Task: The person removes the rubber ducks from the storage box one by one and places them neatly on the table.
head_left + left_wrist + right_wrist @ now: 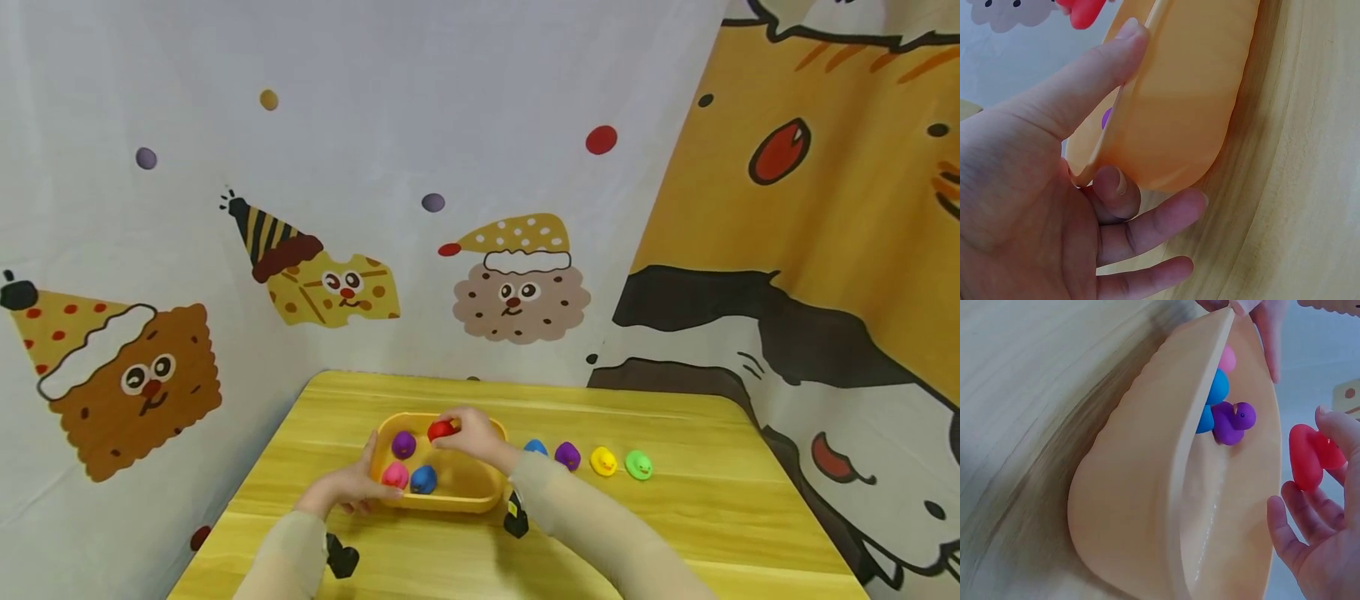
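A yellow-orange plastic tub (465,504) sits on the table, tapering to rounded ends. My left hand (347,486) holds its left end, the thumb (1094,72) lying along the rim and the other fingers round the outside. A red toy duck (1310,456) is pinched between the thumb and fingers of my right hand (474,435), above the far side of the tub. Inside, toward the left, are a purple duck (403,444), a pink duck (394,476) and a blue duck (423,479).
Right of the tub stands a row of toy ducks: blue (536,447), purple (567,456), yellow (603,461) and green (639,465). The wood-grain table (720,517) meets a cartoon-printed cloth (360,125) at its back and sides.
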A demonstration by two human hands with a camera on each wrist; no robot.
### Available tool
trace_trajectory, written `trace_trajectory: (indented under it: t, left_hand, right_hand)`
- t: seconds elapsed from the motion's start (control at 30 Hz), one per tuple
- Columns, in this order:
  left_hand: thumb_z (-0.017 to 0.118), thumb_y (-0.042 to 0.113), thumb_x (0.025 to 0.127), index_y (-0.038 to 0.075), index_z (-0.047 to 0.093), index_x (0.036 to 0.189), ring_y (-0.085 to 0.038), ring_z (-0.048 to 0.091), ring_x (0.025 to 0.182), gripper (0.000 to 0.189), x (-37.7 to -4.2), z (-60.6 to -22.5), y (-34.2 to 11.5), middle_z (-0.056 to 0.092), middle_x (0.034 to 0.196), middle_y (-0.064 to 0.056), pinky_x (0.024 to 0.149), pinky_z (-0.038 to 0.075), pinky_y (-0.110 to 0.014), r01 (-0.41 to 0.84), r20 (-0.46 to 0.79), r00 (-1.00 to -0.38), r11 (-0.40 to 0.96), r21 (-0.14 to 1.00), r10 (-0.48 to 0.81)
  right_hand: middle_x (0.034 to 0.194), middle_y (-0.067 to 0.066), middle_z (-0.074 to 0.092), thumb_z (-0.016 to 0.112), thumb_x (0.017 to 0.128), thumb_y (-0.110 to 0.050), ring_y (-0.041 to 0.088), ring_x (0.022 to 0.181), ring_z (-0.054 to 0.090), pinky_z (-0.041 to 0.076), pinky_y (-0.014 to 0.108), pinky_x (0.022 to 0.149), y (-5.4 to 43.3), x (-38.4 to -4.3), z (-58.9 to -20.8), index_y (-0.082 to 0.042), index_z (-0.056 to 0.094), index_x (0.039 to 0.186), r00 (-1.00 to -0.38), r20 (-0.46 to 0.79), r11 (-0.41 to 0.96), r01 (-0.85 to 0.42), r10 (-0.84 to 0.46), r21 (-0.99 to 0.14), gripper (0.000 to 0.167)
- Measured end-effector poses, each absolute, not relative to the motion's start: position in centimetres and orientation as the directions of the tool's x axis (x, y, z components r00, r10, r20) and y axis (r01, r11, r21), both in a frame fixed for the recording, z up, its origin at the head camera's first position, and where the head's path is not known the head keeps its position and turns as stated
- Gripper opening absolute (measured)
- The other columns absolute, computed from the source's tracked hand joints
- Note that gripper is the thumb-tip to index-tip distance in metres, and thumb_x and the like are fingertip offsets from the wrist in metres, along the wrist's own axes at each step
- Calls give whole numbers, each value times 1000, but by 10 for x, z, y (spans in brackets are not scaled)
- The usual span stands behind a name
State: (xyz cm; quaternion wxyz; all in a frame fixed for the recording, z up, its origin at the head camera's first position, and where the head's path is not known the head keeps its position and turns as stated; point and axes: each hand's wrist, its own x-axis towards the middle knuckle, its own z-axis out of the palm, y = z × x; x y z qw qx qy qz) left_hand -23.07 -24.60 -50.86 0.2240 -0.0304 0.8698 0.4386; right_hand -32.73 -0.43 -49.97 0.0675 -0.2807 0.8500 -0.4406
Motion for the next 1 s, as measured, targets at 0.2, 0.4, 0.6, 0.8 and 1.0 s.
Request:
trace_trajectory:
  t: [0.2, 0.4, 0.6, 0.8, 1.0]
  left_hand:
    - [82, 45, 75, 12, -20, 152, -32, 63, 68, 132, -229, -502, -244, 33, 140, -34, 56, 46, -36, -239, -424, -891, 628, 741, 160]
    - [81, 42, 77, 12, -21, 152, -33, 62, 67, 129, -227, -500, -244, 34, 139, -33, 55, 45, -34, -241, -428, -890, 633, 735, 159]
    - [80, 42, 78, 12, -20, 152, -33, 61, 66, 128, -227, -502, -244, 37, 137, -31, 55, 45, -35, -238, -424, -893, 643, 728, 150]
    - [80, 40, 78, 12, -20, 152, -32, 62, 68, 128, -226, -503, -244, 35, 139, -33, 57, 46, -38, -228, -415, -897, 647, 728, 151]
    - [80, 39, 79, 12, -20, 152, -32, 62, 66, 127, -225, -503, -244, 37, 138, -33, 55, 46, -37, -227, -411, -900, 652, 723, 143]
  right_hand:
    - [104, 4, 66, 84, 77, -24, 15, 85, 62, 52, 26, 68, 6, -326, -497, -7, 71, 106, -844, 150, 451, -416, -514, -790, 36]
    - [104, 6, 66, 84, 76, -25, 17, 86, 62, 52, 26, 69, 15, -327, -493, -6, 72, 106, -848, 169, 452, -425, -503, -785, 37]
    - [101, 4, 67, 84, 77, -24, 16, 84, 65, 53, 26, 68, 22, -327, -488, -7, 72, 105, -846, 188, 446, -437, -499, -781, 35]
    - [102, 3, 67, 84, 77, -26, 12, 81, 64, 53, 26, 67, 33, -326, -485, -8, 71, 109, -850, 179, 442, -423, -495, -791, 38]
    - [104, 5, 67, 83, 78, -23, 13, 79, 64, 53, 28, 67, 47, -324, -480, -8, 72, 110, -846, 192, 443, -438, -497, -783, 37]
